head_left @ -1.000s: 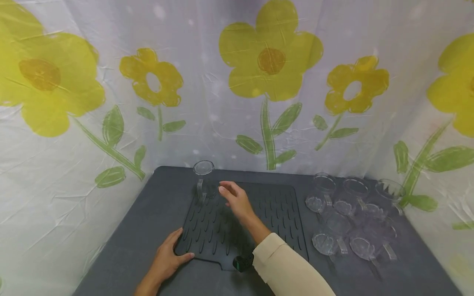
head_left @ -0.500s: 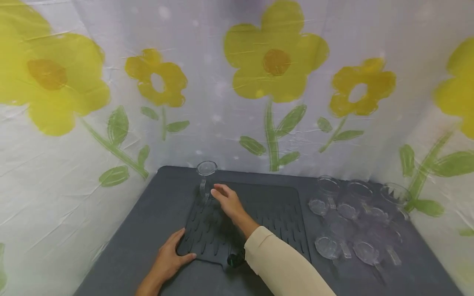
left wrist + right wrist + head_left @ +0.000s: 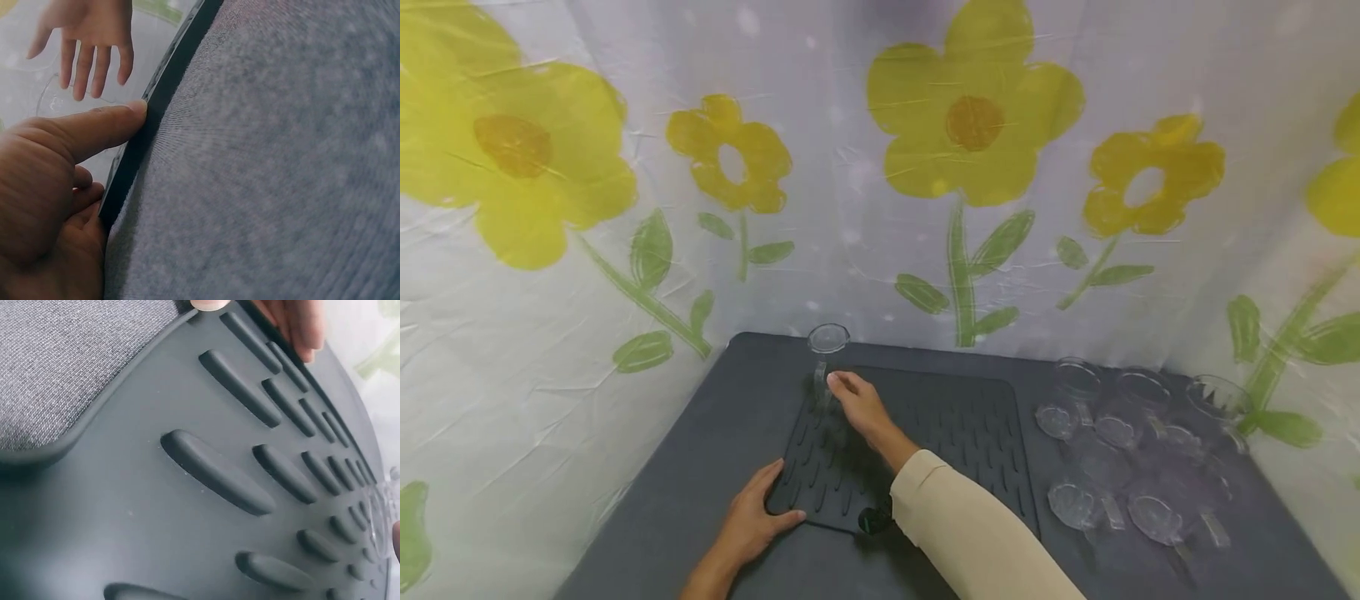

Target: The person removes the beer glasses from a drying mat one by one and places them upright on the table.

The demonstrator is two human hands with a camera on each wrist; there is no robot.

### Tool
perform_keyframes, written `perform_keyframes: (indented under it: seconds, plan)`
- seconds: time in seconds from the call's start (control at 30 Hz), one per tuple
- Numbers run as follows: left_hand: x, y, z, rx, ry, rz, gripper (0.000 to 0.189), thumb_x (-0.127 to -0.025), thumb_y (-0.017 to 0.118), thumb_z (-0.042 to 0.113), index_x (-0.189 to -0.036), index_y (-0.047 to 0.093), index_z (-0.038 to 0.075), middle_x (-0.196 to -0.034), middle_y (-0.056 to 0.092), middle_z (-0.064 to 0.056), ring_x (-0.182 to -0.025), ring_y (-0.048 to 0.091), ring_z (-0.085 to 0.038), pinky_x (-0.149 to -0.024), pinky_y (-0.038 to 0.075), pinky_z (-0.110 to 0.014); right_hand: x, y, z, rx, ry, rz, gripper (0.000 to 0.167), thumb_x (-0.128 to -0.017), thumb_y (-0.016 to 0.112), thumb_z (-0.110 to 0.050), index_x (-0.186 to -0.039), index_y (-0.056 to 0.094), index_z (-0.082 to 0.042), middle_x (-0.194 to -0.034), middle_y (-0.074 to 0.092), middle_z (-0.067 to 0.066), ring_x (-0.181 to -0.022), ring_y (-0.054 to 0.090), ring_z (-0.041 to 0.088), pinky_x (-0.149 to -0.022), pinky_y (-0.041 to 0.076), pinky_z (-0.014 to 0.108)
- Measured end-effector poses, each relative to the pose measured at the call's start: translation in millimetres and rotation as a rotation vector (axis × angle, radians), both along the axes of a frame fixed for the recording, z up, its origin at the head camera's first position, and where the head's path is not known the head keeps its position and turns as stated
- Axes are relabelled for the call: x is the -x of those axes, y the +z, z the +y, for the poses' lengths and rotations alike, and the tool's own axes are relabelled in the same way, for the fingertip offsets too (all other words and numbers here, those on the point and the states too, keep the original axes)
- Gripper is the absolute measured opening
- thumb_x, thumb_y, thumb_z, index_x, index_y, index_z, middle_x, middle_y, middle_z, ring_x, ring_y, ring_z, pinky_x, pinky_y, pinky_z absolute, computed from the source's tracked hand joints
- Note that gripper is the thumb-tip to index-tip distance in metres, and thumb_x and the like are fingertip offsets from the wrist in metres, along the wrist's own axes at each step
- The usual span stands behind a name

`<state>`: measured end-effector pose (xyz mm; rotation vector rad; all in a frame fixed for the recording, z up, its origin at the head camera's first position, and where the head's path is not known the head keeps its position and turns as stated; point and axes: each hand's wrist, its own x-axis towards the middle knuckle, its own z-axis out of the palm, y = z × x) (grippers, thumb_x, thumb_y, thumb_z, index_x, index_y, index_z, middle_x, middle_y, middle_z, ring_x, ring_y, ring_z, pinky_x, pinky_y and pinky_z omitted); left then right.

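A dark ribbed drying mat (image 3: 955,442) lies on the grey table. My left hand (image 3: 751,521) holds its near left corner, thumb along the front edge and fingers along the left edge; the left wrist view shows the thumb (image 3: 112,125) against the mat's rim. A clear glass mug (image 3: 828,338) stands at the mat's far left corner, its scalloped end up and its handle toward the left. Right beside the mug is my right hand (image 3: 863,412); in the left wrist view its fingers (image 3: 83,69) hang straight and spread. Whether they touch the glass cannot be told.
Several more clear glass mugs (image 3: 1142,508) stand in rows to the right of the mat, on the table (image 3: 647,517). A flower-printed curtain (image 3: 820,208) rises behind and at both sides. A small dark device (image 3: 872,521) sits under the right wrist.
My right hand has moved slightly left and closer to the mug. The left hand keeps its place at the mat's corner. The head view has shifted a little to the left.
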<state>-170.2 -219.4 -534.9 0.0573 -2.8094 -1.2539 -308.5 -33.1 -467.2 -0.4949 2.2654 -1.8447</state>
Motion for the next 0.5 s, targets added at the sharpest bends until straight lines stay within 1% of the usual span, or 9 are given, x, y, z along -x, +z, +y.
perform_keyframes:
  seconds: [0.13,0.23,0.5]
  plan:
    - [0.0,-0.3,1.1,-0.007,-0.001,0.017,0.093,-0.069,0.089,0.031,-0.142,0.043,-0.003,-0.142,0.044,-0.023,-0.13,0.038,-0.043,-0.101,0.034,-0.059,1.6,-3.5,-3.6,0.012,-0.002,0.006,0.053,-0.101,0.045,-0.048,-0.136,0.055,-0.01,-0.132,0.056,0.007,-0.123,0.05,0.027,-0.099,0.042,0.047]
    - [-0.6,0.7,1.7,-0.021,0.002,0.022,0.092,-0.069,0.089,0.029,-0.142,0.044,-0.004,-0.141,0.044,-0.023,-0.13,0.038,-0.043,-0.102,0.034,-0.059,2.4,-4.6,-5.6,0.018,0.006,-0.005,0.053,-0.1,0.046,-0.049,-0.135,0.055,-0.011,-0.132,0.056,0.007,-0.122,0.05,0.026,-0.098,0.043,0.046]
    - [-1.2,2.0,1.4,-0.028,0.006,0.029,0.091,-0.068,0.089,0.025,-0.141,0.044,-0.005,-0.141,0.044,-0.023,-0.13,0.038,-0.043,-0.102,0.034,-0.058,6.8,-6.3,-8.6,0.044,0.053,-0.084,0.052,-0.099,0.05,-0.047,-0.137,0.054,-0.011,-0.134,0.053,0.009,-0.122,0.05,0.029,-0.093,0.046,0.051]
